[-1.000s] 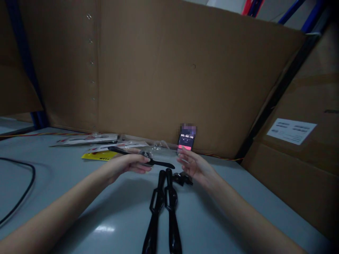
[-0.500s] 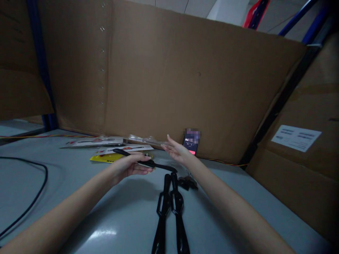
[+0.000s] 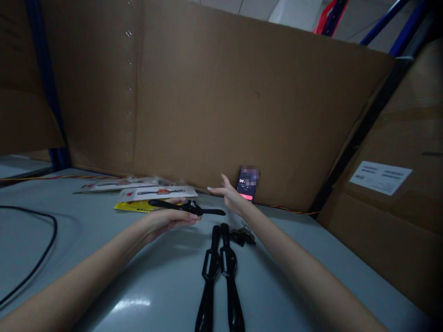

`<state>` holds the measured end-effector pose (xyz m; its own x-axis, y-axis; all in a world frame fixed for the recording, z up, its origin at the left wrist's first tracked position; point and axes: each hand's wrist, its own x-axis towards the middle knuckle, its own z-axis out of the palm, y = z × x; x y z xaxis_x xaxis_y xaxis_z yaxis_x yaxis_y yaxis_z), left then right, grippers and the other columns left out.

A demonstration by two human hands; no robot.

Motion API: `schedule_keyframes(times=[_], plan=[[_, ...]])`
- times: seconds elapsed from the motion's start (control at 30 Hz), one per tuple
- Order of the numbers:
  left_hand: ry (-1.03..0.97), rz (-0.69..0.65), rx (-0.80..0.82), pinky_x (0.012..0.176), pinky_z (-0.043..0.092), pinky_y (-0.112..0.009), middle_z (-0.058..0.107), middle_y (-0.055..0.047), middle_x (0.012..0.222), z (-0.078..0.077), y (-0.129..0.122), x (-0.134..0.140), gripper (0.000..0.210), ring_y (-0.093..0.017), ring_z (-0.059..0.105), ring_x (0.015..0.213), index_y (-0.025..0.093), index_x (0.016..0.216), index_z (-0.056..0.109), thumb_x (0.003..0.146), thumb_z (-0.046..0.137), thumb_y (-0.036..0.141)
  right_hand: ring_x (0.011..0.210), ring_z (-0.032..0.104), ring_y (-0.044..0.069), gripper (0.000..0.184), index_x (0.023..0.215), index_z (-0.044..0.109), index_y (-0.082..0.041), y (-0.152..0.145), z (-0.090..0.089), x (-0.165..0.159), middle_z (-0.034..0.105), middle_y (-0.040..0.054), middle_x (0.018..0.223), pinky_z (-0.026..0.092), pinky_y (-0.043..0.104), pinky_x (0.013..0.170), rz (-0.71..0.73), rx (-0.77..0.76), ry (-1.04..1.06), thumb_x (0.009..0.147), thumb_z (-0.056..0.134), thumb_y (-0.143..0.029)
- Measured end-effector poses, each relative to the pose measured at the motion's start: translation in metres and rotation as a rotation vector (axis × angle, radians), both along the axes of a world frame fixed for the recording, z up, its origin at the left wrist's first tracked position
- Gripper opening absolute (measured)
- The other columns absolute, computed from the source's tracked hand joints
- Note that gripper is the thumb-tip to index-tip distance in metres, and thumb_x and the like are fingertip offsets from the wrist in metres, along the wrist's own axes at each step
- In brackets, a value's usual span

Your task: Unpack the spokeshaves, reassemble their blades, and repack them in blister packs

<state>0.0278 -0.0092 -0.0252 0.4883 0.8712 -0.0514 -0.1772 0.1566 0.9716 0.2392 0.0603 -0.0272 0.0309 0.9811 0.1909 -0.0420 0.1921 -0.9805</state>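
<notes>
Black two-handled tool (image 3: pixel 194 208): your left hand (image 3: pixel 165 217) grips it near its middle, above the table (image 3: pixel 155 281) toward the far edge. Your right hand (image 3: pixel 232 195) is spread, seemingly empty. Probably stiff, smooth, lightish; hold by the handles.

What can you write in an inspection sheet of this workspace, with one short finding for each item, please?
Surface: smooth grey table, one bright reflection near the front.
Job's things: a held black tool; two black tools lying side by side; small dark parts just beyond them, detail unclear.
Clutter: printed packets and a yellow packet; a phone standing at the back.
Grips: left grip holds the black tool; right grip has fingers spread, nothing seen in it.
Cables: black cable at left; thin red and yellow wires along the back.
Surroundings: cardboard panel behind; labelled box at right.
</notes>
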Motion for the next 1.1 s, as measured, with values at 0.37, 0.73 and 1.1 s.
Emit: schedule_keyframes(times=[0.37,0.73,1.1], plan=[[0.1,-0.032,0.201,0.087,0.048,-0.038,0.07,-0.007,0.091,0.002,-0.007,0.01,0.061,-0.023,0.066,0.089,0.016,0.115,0.055,0.058,0.075,0.011,0.097,0.054,0.019,0.016,0.093,0.062,-0.02,-0.099,0.001,0.024,0.061,0.0054,0.097,0.039,0.035,0.087,0.013,0.54,-0.714,0.081,0.057,-0.029],[0.25,-0.303,0.448,0.076,0.048,-0.032,0.067,0.0,0.087,0.02,-0.025,0.041,0.061,-0.019,0.064,0.083,0.021,0.121,0.049,0.064,0.068,0.014,0.071,0.052,0.018,0.024,0.081,0.05,-0.019,-0.132,0.008,0.021,0.061,0.0053,0.077,0.035,0.031,0.064,-0.075,0.707,-1.255,0.092,0.038,-0.036],[0.261,-0.441,0.335,0.067,0.048,-0.027,0.069,0.0,0.075,0.032,-0.027,0.052,0.035,-0.018,0.066,0.071,0.017,0.09,0.057,0.058,0.059,0.005,0.069,0.052,0.019,0.019,0.085,0.05,-0.018,-0.142,0.007,0.023,0.062,0.0068,0.078,0.036,0.033,0.063,-0.027,0.776,-1.374,0.091,0.033,-0.023]])
